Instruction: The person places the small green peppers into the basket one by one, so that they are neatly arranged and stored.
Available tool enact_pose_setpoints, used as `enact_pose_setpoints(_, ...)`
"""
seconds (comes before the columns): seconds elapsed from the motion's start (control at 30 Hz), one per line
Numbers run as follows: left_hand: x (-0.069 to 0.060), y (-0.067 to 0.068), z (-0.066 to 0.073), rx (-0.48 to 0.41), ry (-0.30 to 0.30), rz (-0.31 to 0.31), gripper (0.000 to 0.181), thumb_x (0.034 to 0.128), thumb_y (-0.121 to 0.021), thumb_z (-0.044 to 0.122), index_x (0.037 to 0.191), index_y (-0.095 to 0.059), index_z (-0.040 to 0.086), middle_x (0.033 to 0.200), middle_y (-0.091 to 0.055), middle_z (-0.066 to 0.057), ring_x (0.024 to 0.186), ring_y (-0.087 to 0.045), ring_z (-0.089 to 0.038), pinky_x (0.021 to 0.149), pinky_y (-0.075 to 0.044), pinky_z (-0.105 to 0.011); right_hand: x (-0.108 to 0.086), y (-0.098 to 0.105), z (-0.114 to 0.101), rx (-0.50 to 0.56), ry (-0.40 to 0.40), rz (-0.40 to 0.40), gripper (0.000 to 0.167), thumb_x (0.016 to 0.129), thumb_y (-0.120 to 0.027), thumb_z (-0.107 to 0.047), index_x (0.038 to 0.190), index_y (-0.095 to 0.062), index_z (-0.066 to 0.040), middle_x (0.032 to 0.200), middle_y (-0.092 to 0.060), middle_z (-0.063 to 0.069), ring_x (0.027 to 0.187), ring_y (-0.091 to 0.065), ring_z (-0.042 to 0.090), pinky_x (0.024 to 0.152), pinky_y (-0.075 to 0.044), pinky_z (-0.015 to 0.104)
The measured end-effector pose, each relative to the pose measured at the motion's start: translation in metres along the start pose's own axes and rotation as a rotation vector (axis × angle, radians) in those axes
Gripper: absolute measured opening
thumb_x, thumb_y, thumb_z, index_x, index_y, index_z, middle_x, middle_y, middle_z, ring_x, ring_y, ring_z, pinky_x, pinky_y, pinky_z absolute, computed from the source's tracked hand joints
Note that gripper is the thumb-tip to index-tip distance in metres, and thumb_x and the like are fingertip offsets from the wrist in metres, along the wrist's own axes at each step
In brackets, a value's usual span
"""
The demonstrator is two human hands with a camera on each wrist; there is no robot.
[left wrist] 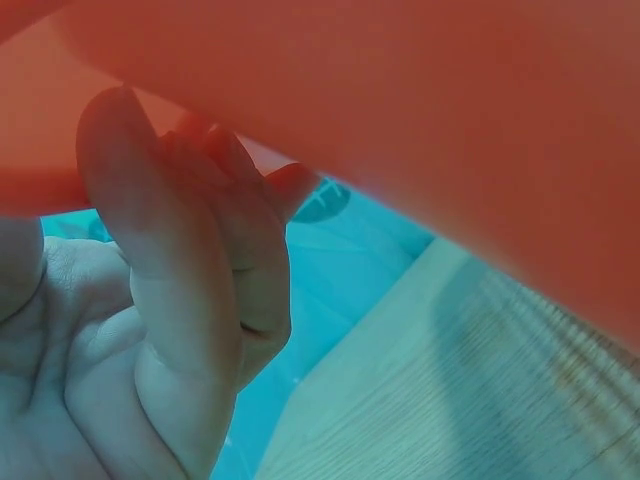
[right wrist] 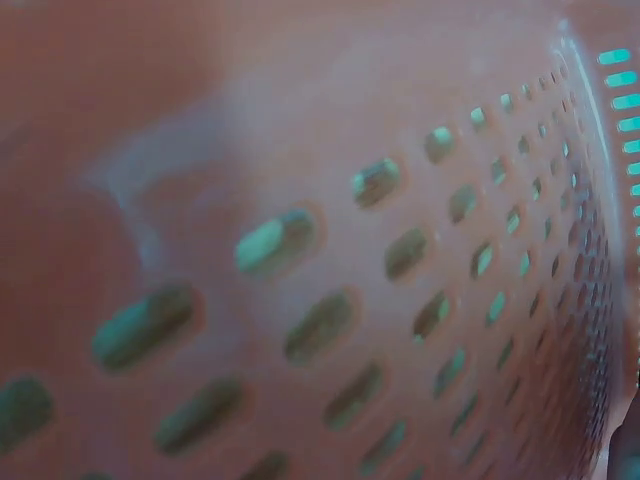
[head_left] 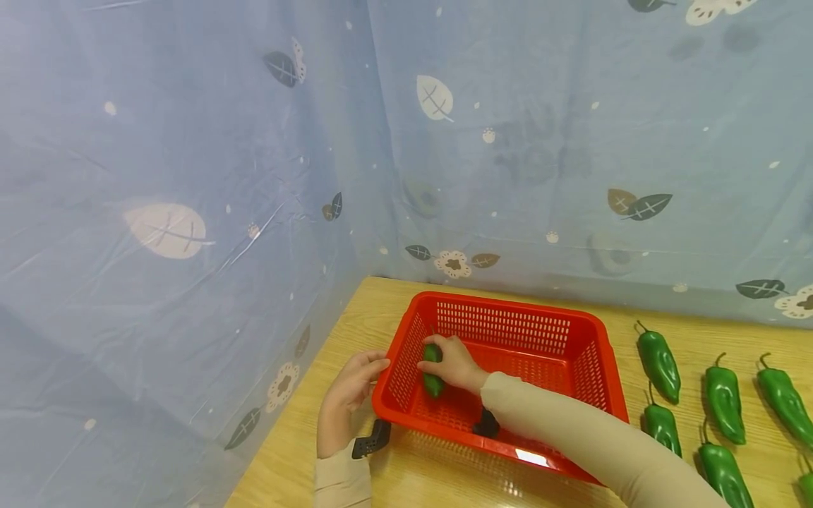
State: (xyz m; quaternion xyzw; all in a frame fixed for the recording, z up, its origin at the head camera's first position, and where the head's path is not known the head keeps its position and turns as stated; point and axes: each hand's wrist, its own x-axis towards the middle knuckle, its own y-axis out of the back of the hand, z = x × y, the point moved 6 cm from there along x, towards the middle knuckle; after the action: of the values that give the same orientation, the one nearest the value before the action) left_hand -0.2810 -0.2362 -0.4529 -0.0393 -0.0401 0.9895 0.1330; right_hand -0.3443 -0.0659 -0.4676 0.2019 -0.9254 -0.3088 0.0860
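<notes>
In the head view, a red plastic basket (head_left: 508, 305) with slotted walls sits on the table. My right hand (head_left: 459, 363) reaches into its left end and grips a green pepper (head_left: 433, 384) between thumb and fingers, near the basket floor. The pepper lies lengthwise, its stem pointing away from me. Outside the basket, my left hand (head_left: 357, 381) holds the left rim. The left wrist view shows curled fingers (left wrist: 180, 260) at the underside of the rim. Only the slotted basket wall (right wrist: 300, 220) fills most of the right wrist view; the pepper is hidden there.
Several green peppers, one of them a long pepper (head_left: 659, 363), lie on the wooden table (head_left: 432, 473) to the right of the basket. A patterned blue curtain (head_left: 540, 176) hangs behind and along the left side. Black wrist devices show near both sleeves.
</notes>
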Motion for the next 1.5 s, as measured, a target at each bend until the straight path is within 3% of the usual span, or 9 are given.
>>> enact_pose_setpoints(0.83,0.0019,-0.0020,0.0037,-0.003,-0.021,-0.030,0.040,0.0982,-0.044,0.009,0.122,-0.040,-0.024,0.086,-0.069,-0.003,0.075,-0.070,-0.013,0.061,-0.057,-0.025,0.0016,-0.0026,-0.0008,-0.037,-0.012,-0.049,0.051,0.086,-0.070,-0.029,0.130,-0.053,-0.010,0.113,-0.051,0.017,0.087,-0.053,0.022,0.072,-0.050,0.036)
enact_pose_setpoints(1.23,0.0009,0.0000,0.0000,0.009,-0.014,-0.021,0.039,0.0983,-0.044,0.009,0.121,-0.041,-0.023,0.086,-0.069,-0.004,0.075,-0.069,-0.013,0.061,-0.057,-0.025,0.0013,-0.0052,0.0003,-0.061,-0.011,-0.026,0.053,0.084,-0.072,-0.027,0.129,-0.053,-0.009,0.114,-0.054,0.017,0.092,-0.055,0.025,0.078,-0.050,0.040)
enact_pose_setpoints(1.5,0.0005,0.0000,0.0008,0.010,-0.010,-0.014,0.039,0.0981,-0.045,0.009,0.120,-0.042,-0.023,0.085,-0.068,-0.003,0.074,-0.069,-0.012,0.061,-0.057,-0.025,0.0021,-0.0034,0.0012,-0.055,0.014,-0.001,0.052,0.083,-0.072,-0.023,0.127,-0.053,-0.002,0.107,-0.061,0.015,0.090,-0.059,0.026,0.072,-0.052,0.036)
